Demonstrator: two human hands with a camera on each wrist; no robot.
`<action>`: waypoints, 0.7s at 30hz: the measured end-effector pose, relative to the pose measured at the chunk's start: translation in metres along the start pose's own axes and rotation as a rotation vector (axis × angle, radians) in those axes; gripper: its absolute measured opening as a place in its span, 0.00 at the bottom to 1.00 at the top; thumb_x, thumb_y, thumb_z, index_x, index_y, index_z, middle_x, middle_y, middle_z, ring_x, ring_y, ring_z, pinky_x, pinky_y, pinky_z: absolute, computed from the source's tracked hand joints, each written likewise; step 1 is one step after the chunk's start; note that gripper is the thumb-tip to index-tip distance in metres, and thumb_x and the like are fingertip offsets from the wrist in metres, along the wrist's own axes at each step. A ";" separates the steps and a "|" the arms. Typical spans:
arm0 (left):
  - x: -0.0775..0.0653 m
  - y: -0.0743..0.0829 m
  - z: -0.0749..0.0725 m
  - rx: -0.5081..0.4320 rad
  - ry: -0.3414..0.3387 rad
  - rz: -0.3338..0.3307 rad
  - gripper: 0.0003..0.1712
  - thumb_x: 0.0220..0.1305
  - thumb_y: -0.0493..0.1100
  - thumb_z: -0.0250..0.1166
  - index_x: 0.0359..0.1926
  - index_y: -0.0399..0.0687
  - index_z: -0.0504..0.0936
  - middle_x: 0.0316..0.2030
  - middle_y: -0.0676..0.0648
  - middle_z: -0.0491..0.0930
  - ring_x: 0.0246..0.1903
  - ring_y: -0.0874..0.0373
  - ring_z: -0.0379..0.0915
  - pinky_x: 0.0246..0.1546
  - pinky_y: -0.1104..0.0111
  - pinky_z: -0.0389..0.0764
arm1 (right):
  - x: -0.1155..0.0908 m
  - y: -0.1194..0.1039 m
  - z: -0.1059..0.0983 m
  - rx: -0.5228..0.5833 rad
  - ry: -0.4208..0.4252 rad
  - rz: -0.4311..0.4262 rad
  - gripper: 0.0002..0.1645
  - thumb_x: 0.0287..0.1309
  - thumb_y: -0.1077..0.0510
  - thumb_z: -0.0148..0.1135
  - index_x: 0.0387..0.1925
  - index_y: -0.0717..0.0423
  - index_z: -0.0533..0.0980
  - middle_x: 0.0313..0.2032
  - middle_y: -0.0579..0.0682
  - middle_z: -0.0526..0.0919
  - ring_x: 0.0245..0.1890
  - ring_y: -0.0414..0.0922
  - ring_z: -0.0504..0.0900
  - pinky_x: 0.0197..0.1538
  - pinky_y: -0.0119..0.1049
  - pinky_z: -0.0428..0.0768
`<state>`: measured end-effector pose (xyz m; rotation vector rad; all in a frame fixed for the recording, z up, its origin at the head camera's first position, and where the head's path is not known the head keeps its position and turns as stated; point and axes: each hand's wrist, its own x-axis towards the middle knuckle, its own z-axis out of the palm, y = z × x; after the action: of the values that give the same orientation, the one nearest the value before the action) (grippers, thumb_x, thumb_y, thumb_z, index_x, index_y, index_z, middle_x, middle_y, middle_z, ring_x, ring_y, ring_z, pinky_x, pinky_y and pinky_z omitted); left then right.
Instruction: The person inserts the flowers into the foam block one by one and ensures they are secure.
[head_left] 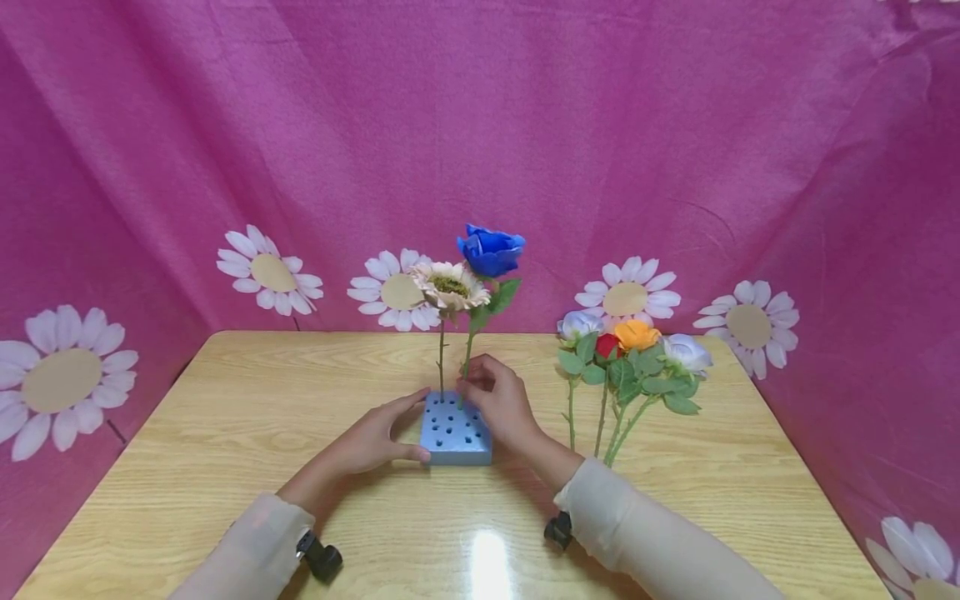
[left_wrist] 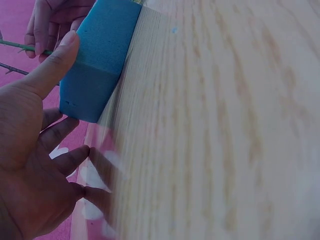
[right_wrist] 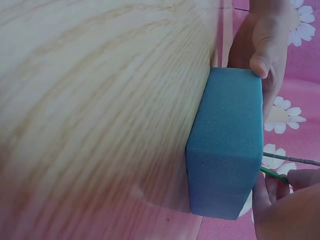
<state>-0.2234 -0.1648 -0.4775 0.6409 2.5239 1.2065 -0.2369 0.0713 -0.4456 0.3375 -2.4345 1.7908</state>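
A blue foam block with several holes in its top stands on the table. My left hand holds it at its left side, thumb at the front corner and a fingertip at the back. My right hand pinches the lower green stem of a blue rose, whose foot meets the block's top; the right wrist view also shows this green stem between the fingers. A cream gerbera stands upright in the block, left of the rose, on a dark stem.
Right of the block lie several loose flowers: an orange rose, a red rose and two pale lilac roses, one at the right. The wooden table ends at a pink curtain printed with daisies.
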 end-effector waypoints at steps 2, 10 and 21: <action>0.000 0.000 0.000 0.000 0.001 -0.002 0.60 0.55 0.57 0.79 0.82 0.55 0.56 0.75 0.43 0.66 0.78 0.42 0.51 0.76 0.40 0.52 | -0.001 0.001 0.000 -0.005 -0.003 0.000 0.06 0.63 0.66 0.68 0.42 0.61 0.82 0.37 0.53 0.87 0.36 0.41 0.82 0.41 0.34 0.84; 0.000 0.000 0.000 -0.001 0.002 0.000 0.61 0.54 0.58 0.79 0.82 0.53 0.56 0.77 0.43 0.62 0.78 0.42 0.51 0.76 0.41 0.52 | -0.003 0.003 0.002 0.014 -0.027 0.020 0.05 0.65 0.65 0.68 0.42 0.62 0.82 0.38 0.55 0.87 0.36 0.40 0.83 0.41 0.35 0.86; 0.000 0.001 0.001 0.002 0.005 -0.021 0.61 0.54 0.58 0.79 0.82 0.54 0.55 0.78 0.43 0.61 0.79 0.41 0.50 0.76 0.40 0.52 | -0.003 0.006 0.002 -0.024 -0.003 -0.009 0.02 0.62 0.65 0.69 0.36 0.59 0.83 0.35 0.52 0.87 0.35 0.40 0.83 0.41 0.35 0.84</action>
<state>-0.2230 -0.1640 -0.4775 0.6115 2.5298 1.2000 -0.2356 0.0714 -0.4521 0.3489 -2.4504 1.7581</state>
